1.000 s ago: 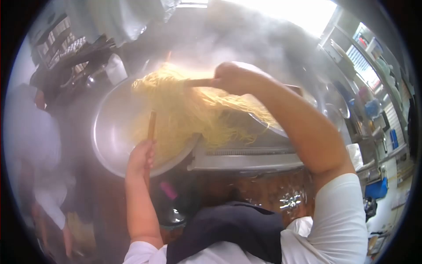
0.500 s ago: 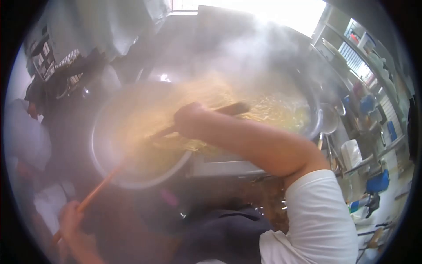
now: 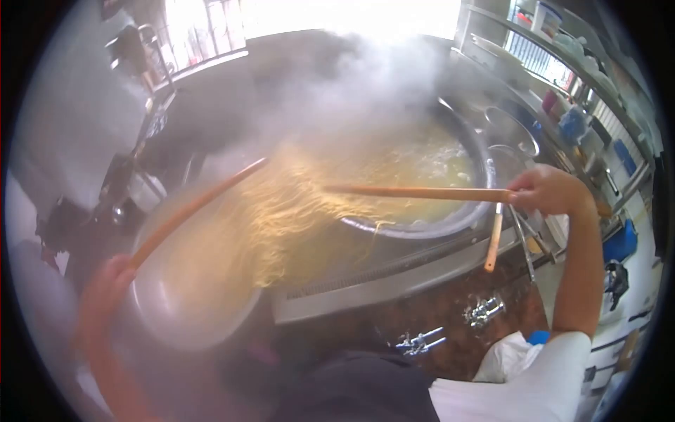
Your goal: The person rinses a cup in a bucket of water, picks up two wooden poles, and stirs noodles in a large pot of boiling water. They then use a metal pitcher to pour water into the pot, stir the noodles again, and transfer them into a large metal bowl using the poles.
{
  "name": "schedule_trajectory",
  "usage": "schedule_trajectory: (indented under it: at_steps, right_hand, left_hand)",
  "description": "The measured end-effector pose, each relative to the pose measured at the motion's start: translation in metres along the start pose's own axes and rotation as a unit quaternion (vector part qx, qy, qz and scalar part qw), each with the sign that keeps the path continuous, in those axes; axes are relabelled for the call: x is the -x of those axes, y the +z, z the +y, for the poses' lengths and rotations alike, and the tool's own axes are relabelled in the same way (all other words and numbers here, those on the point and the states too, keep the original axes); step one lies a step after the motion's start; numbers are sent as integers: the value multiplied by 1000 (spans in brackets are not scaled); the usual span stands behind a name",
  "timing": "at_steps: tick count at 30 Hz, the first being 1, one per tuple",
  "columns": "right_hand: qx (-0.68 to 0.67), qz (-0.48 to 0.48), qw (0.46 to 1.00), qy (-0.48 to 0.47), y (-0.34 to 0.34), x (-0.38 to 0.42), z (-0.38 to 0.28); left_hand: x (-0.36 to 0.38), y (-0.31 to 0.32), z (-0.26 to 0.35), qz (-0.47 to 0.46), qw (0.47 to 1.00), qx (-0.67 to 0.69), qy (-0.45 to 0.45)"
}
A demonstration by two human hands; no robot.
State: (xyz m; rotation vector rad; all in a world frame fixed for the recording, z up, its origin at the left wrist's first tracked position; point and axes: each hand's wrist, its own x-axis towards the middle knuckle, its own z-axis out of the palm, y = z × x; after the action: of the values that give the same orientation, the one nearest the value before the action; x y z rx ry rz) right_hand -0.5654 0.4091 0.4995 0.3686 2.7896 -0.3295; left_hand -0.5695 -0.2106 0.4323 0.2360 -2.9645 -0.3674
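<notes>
My left hand (image 3: pixel 112 278) is closed round the lower end of a long wooden stick (image 3: pixel 190 209), which slants up and right over a pale round basin (image 3: pixel 193 320). In my right hand (image 3: pixel 552 190) is a second wooden stick (image 3: pixel 422 193), held nearly level across a big steaming pot (image 3: pixel 450 228). Between the sticks' far ends hangs a thick mass of yellow noodles (image 3: pixel 281 207), spanning from the pot to the basin. Steam blurs the noodles and the tip of the left stick. A few strands droop over the pot's near rim.
A wooden-handled tool (image 3: pixel 494 243) leans by the pot's right side, near a round strainer (image 3: pixel 510 130). Metal gas valves (image 3: pixel 422 341) stick out below the stove edge (image 3: pixel 337 288). Shelving (image 3: pixel 562 53) with containers runs along the right. Steam (image 3: pixel 373 77) rises at the back.
My right hand has swung from above the noodles out to the right, its stick now level. The left stick has risen, its tip higher and further right. The view has shifted.
</notes>
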Motion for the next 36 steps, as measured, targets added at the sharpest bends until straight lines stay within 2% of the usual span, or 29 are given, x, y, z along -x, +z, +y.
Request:
schedule_trajectory:
  at_steps: [2,3,5,6,8,10,12,14,16,18,20,21,23,24,26,30,32,33,35,36]
  right_hand:
    - [4,61,995,76,-4,10,38]
    - [-4,65,995,82,-3,8,63]
    - [122,165,972,114,3,-4,111]
    - [119,167,972,118,7,-15,125]
    - [168,157,954,193,22,-48,150]
    - [204,98,958,176,45,-91,169]
    - [210,35,966,147,79,-134,166]
    - [236,-25,965,109,128,-189,164]
    - [206,32,975,71,180,-242,147]
    - [183,29,983,16,194,-268,112]
    - [131,37,990,-27,211,-287,89]
    - [130,36,990,-30,214,-288,77]
    - [26,28,996,-83,220,-283,58]
    - [28,30,995,-88,223,-278,52]
    - [-49,32,994,-91,230,-265,44]
    - [-55,30,992,-106,230,-242,42]
    - [-68,15,992,-100,218,-228,36]
    - [-66,17,993,-98,213,-221,33]
    - [-86,20,992,-88,203,-206,24]
    - [-83,24,993,-85,200,-196,19]
  left_hand:
    - [-82,25,38,-146,982,95,76]
    - [-116,41,62,-130,984,48,108]
    - [-178,76,116,-117,982,-15,145]
    - [-204,91,143,-120,981,-33,148]
    - [-229,113,204,-106,977,-152,105]
    - [-241,133,251,-145,949,-264,88]
    - [-252,171,272,-164,933,-286,143]
    - [-255,218,291,-155,897,-370,185]
    - [-230,225,326,-199,877,-396,183]
    - [-215,234,338,-239,856,-421,181]
    - [-204,245,336,-246,889,-348,168]
    - [-200,250,334,-247,889,-350,165]
    - [-193,254,326,-282,880,-332,186]
    - [-189,252,322,-281,882,-331,181]
    - [-179,248,311,-302,895,-283,166]
    - [-158,258,263,-321,911,-208,154]
    - [-146,284,230,-380,923,19,58]
    - [-135,297,220,-379,923,21,61]
    - [-116,318,200,-382,890,239,-74]
    - [-107,327,195,-382,889,242,-69]
